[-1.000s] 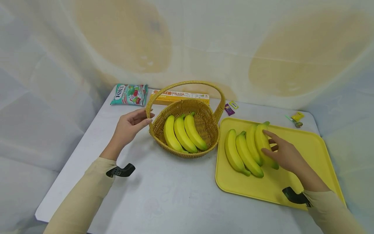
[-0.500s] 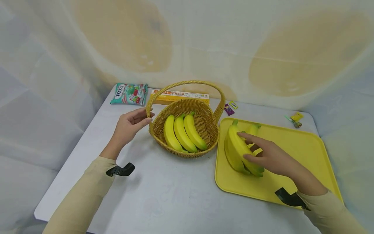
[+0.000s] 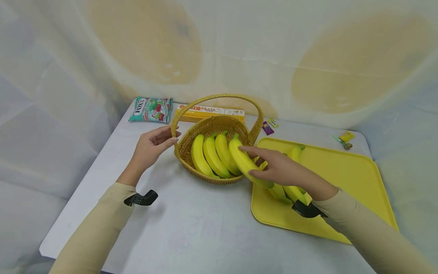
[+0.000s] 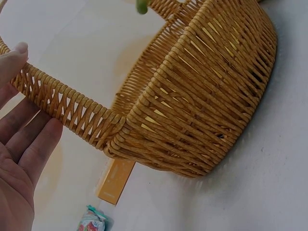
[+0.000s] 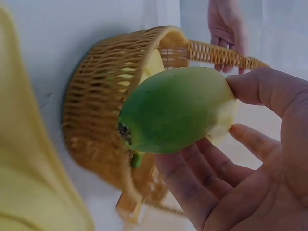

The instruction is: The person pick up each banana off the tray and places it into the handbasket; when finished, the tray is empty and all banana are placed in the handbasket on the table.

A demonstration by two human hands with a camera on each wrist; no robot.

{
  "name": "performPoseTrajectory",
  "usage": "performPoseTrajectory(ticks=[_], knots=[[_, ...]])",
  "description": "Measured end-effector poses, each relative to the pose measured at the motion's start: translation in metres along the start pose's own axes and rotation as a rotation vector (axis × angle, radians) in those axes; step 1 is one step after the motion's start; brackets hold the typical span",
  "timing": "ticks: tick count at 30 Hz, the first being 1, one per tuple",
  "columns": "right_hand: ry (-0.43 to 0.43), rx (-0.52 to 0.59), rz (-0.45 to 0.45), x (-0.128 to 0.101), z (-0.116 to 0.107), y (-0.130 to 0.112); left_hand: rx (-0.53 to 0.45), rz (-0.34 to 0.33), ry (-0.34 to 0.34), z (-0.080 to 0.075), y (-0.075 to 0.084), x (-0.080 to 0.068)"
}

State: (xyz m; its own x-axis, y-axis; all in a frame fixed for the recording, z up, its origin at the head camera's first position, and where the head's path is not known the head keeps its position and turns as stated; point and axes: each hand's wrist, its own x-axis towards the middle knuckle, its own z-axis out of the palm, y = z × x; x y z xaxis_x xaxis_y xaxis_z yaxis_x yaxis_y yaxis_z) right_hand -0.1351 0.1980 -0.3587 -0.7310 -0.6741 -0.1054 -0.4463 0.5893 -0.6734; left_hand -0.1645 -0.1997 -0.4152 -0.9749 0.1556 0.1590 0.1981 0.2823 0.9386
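Note:
My left hand (image 3: 148, 148) pinches the left side of the handle of a wicker basket (image 3: 191, 170), its thumb and fingers on the woven strip in the left wrist view. Several bananas lie side by side in the basket, such as this banana (image 3: 202, 158). My right hand (image 3: 282, 167) holds another banana (image 3: 243, 160) over the basket's right rim, thumb on one side and fingers on the other. Its green end (image 5: 168, 113) fills the middle of the right wrist view. More bananas (image 3: 297, 153) on the yellow tray (image 3: 345, 179) are partly hidden behind the right hand.
Behind the basket lie a pasta box (image 3: 205, 114) and a teal candy bag (image 3: 152, 109). Small wrapped candies (image 3: 268, 128) sit between basket and tray, and a yellow-wrapped candy (image 3: 347, 136) and a lollipop (image 3: 346, 145) are behind the tray. Cloth walls enclose the white table (image 3: 191, 228).
My right hand has lifted a banana off the tray and carried it left to the basket's right rim. My left hand stays at the handle.

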Motion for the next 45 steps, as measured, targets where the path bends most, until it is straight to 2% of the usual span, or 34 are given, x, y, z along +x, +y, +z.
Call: performPoseTrajectory(ticks=[5,9,13,21,24,32,45], knots=[[-0.035,0.012,-0.004,0.037,0.001,-0.006,-0.005,0.002,-0.004,-0.001,-0.001,0.000],[-0.096,0.065,0.044,0.067,0.004,-0.009,-0.005,0.000,-0.002,-0.001,-0.002,-0.001],[-0.151,0.054,0.095,0.094,0.010,-0.009,-0.007,0.000,-0.001,-0.001,-0.002,-0.001],[-0.203,0.051,0.137,0.133,0.027,-0.015,-0.020,0.024,-0.015,-0.001,-0.002,-0.001],[-0.220,0.069,0.139,0.142,0.035,-0.019,-0.016,0.014,-0.018,-0.001,-0.001,-0.001],[-0.292,0.147,0.213,0.155,0.052,-0.033,-0.003,-0.007,-0.026,-0.001,0.001,-0.001],[-0.322,0.119,0.223,0.161,0.054,-0.037,0.000,-0.010,-0.013,-0.002,0.000,-0.001]])
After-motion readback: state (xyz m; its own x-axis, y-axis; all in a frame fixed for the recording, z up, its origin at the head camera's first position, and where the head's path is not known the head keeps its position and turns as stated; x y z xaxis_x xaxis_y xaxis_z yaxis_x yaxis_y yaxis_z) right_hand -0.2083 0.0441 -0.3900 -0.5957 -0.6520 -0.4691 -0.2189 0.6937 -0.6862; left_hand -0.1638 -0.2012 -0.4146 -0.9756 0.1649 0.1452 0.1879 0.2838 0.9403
